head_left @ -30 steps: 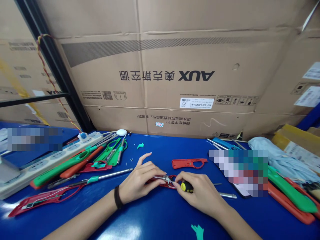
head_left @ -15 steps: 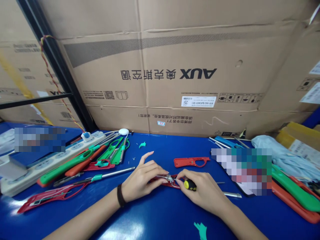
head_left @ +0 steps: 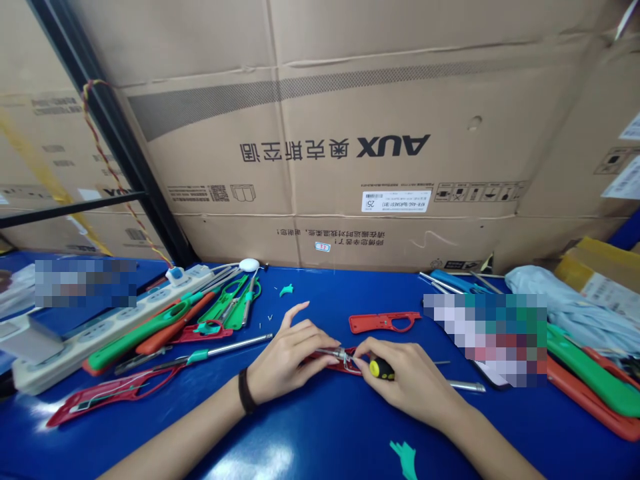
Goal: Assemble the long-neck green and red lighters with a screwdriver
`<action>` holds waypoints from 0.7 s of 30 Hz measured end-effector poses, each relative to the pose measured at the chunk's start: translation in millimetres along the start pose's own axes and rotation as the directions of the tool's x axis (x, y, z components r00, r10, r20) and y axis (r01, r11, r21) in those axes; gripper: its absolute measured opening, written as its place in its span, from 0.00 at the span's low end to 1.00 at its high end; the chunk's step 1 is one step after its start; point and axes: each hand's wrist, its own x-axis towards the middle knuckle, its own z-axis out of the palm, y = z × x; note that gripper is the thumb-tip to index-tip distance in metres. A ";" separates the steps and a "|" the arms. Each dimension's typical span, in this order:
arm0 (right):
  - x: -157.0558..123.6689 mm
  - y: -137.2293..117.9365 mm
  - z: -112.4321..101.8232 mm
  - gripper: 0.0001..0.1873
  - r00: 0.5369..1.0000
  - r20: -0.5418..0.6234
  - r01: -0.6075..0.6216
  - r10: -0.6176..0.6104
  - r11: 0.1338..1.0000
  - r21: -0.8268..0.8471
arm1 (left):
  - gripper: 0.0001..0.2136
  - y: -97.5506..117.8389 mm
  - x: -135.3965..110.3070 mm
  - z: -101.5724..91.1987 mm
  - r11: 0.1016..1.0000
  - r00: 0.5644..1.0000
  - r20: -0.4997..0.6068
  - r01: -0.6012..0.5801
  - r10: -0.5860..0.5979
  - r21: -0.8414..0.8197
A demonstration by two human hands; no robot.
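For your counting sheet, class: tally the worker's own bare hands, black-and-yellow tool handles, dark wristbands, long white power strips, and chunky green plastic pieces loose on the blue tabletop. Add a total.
Bare left hand and right hand: 2
Black-and-yellow tool handle: 1
Dark wristband: 1
Long white power strip: 1
Chunky loose green plastic pieces: 2
Total: 7

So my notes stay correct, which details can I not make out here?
Head view:
Shaft of the screwdriver: mostly hidden by the right hand.
Part of the central red shell: covered by the left hand.
Ends of the white wire: too small.
Lower green piece: cut off by the bottom edge.
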 end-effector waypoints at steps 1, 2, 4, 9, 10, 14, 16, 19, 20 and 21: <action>-0.2 -0.1 -0.1 0.07 1.000 0.000 0.000 0.000 1.000 0.000 | 0.07 -0.1 0.0 0.1 1.000 1.000 0.001 0.000 0.000 -0.002; -0.3 -0.1 -0.2 0.07 1.000 0.000 0.000 0.000 1.000 0.000 | 0.07 -0.2 0.0 0.1 1.000 1.000 0.000 0.001 -0.001 -0.004; -0.6 -0.4 -0.6 0.07 1.000 -0.005 0.001 -0.001 1.000 -0.002 | 0.07 -0.4 -0.1 0.2 1.000 1.000 -0.001 -0.003 0.003 -0.006; -0.6 -0.6 -1.0 0.06 1.000 -0.001 0.009 -0.009 1.000 0.003 | 0.07 -0.3 -0.5 1.0 1.000 1.000 -0.010 -0.013 0.013 -0.001; -0.5 -0.4 -0.8 0.06 1.000 0.003 0.009 -0.009 1.000 0.005 | 0.07 -0.3 -0.6 1.3 1.000 1.000 -0.014 -0.015 0.015 0.001; -0.2 1.4 -0.1 0.06 1.000 0.021 0.015 -0.016 1.000 0.027 | 0.07 -0.3 -1.1 2.7 1.000 1.000 -0.013 -0.018 0.018 -0.003; -0.2 2.4 0.1 0.06 0.999 0.032 0.024 -0.025 0.999 0.037 | 0.06 -0.2 -1.4 3.3 1.000 1.000 -0.009 -0.015 0.015 -0.009; -0.3 3.3 0.5 0.06 0.998 0.044 0.032 -0.033 0.999 0.037 | 0.06 -0.1 -1.9 4.4 1.000 1.000 -0.008 -0.011 0.011 -0.021; -0.3 3.4 0.9 0.07 0.998 0.046 0.035 -0.037 0.999 0.036 | 0.06 0.0 -2.2 4.8 1.000 1.000 -0.010 -0.013 0.012 -0.023; -0.2 3.4 1.4 0.07 0.998 0.049 0.039 -0.041 0.999 0.035 | 0.06 0.0 -2.4 5.2 1.000 1.000 -0.011 -0.017 0.016 -0.023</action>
